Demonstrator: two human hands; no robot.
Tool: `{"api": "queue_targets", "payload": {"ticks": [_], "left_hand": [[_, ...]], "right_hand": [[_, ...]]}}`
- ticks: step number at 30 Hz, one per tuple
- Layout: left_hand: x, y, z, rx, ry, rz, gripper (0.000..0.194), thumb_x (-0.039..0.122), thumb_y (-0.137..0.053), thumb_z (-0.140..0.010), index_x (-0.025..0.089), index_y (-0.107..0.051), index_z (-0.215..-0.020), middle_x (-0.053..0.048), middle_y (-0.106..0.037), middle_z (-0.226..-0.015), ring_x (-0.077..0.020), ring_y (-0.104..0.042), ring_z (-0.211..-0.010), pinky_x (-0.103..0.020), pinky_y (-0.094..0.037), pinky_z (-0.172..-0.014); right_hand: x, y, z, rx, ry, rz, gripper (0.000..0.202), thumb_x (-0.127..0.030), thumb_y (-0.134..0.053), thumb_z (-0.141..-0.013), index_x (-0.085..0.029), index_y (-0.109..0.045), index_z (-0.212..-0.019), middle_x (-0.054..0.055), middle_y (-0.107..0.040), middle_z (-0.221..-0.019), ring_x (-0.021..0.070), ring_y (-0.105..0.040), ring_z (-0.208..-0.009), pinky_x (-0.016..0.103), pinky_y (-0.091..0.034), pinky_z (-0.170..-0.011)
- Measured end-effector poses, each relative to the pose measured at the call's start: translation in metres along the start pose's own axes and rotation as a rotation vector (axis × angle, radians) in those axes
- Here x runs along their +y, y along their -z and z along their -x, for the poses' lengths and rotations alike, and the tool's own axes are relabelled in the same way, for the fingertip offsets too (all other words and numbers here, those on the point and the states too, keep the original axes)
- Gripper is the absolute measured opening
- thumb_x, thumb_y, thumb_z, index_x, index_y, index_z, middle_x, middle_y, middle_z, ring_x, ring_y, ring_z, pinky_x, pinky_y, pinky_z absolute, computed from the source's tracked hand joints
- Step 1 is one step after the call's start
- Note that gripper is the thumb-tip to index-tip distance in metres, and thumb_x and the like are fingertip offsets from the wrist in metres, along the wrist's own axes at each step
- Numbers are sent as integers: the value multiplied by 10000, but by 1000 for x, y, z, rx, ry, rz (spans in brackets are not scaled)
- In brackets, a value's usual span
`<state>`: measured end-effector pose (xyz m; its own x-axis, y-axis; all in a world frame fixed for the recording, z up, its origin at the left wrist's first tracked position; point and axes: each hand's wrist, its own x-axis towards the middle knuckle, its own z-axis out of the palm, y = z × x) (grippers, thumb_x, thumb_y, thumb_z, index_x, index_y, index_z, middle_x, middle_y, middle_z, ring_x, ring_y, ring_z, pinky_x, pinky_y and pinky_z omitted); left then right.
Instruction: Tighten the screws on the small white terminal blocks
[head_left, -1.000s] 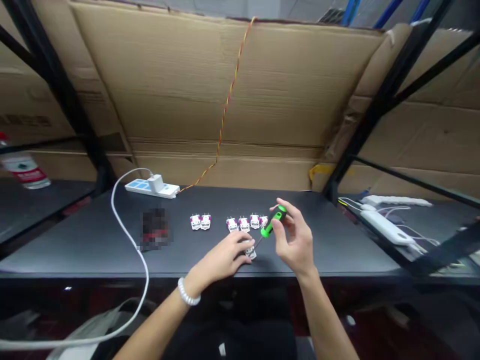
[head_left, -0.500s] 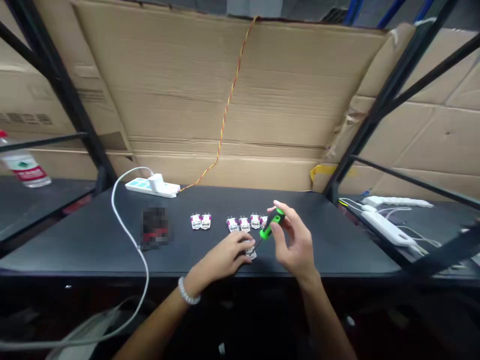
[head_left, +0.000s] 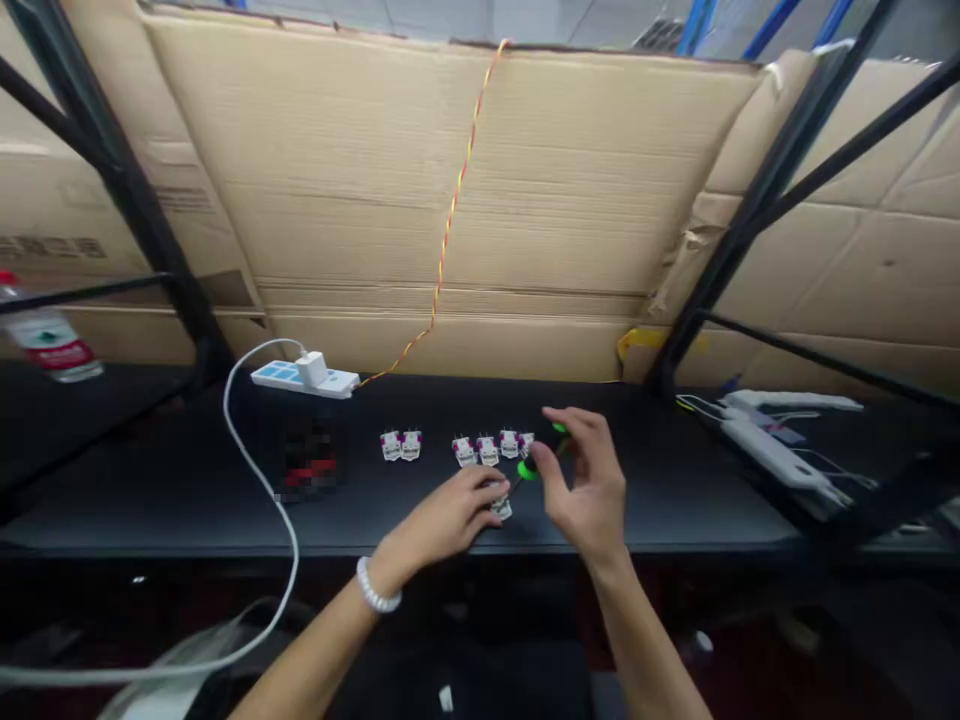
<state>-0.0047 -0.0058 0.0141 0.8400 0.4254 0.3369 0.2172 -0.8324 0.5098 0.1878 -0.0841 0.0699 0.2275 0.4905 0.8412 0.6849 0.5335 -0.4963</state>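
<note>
From here I have my left hand (head_left: 457,512) pressing finger and thumb onto 1 small white part (head_left: 502,508), at its fingertips on the dark table (head_left: 675,510). My right hand (head_left: 589,490) grips a green-and-black screwdriver (head_left: 528,469), shaft slanting toward that part. Beyond my left hand lie 4 similar pieces (head_left: 487,451), with 2 more (head_left: 400,446) farther left.

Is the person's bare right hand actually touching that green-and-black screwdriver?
Touching. The head view shows the bare right hand gripping the green-and-black screwdriver, its thumb across the handle.
</note>
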Motion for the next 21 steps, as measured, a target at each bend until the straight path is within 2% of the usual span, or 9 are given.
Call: {"api": "queue_targets", "payload": {"ticks": [4, 7, 10, 12, 16, 18, 21], "left_hand": [[-1, 0, 0, 7, -4, 15, 271, 206, -651, -1043, 216, -700, -1310, -121, -635, -1420, -282, -595, -1355, -440, -489, -1214], [-2, -1, 0, 9, -9, 18, 254, 202, -659, -1038, 220, -707, -1286, -118, -634, -1429, -287, -588, -1361, -451, -489, -1213], [-2, -2, 0, 17, -15, 12, 233, 216, -661, -1040, 213, -711, -1268, -121, -641, -1409, -291, -592, -1349, -455, -494, -1204], [-2, -2, 1, 20, -15, 4, 238, 223, -656, -1045, 214, -706, -1278, -119, -643, -1396, -288, -598, -1337, -451, -498, -1198], [0, -1, 1, 9, -19, -2, 239, 210, -652, -1044, 208, -702, -1277, -117, -643, -1384, -281, -608, -1317, -438, -510, -1185], [0, -1, 1, 14, -22, -6, 231, 213, -647, -1046, 215, -708, -1269, -112, -645, -1380, -281, -605, -1322, -448, -508, -1190], [0, -1, 0, 22, -15, -11, 255, 215, -653, -1042, 217, -704, -1293, -116, -640, -1400, -287, -599, -1338, -464, -500, -1201]], "right_hand": [[-4, 3, -1, -119, -29, -95, 441, -213, -469, -1079, -282, -565, -1504, 134, -636, -1405, 276, -674, -1232, 487, -586, -1036], [-7, 2, -2, -88, 8, -37, 440, -290, -647, -1016, -270, -622, -1454, 133, -619, -1345, 284, -654, -1209, 470, -596, -997], [-8, -3, 0, 11, 0, -20, 447, -308, -829, -897, -284, -717, -1329, 88, -598, -1212, 230, -654, -1026, 390, -609, -873], [-7, -5, 2, 21, -25, -74, 409, -269, -780, -939, -297, -709, -1341, 79, -629, -1204, 224, -670, -1030, 394, -602, -913], [-5, -3, 6, -114, -86, -199, 461, -246, -542, -1063, -301, -561, -1521, 117, -662, -1376, 279, -685, -1224, 495, -570, -1062], [-6, -2, 6, -113, -52, -158, 437, -268, -583, -1042, -292, -598, -1478, 125, -642, -1374, 294, -669, -1231, 510, -574, -1052], [-7, -2, 5, 1, 8, -43, 361, -268, -766, -936, -279, -719, -1294, 107, -626, -1255, 279, -658, -1153, 465, -597, -979]]}}
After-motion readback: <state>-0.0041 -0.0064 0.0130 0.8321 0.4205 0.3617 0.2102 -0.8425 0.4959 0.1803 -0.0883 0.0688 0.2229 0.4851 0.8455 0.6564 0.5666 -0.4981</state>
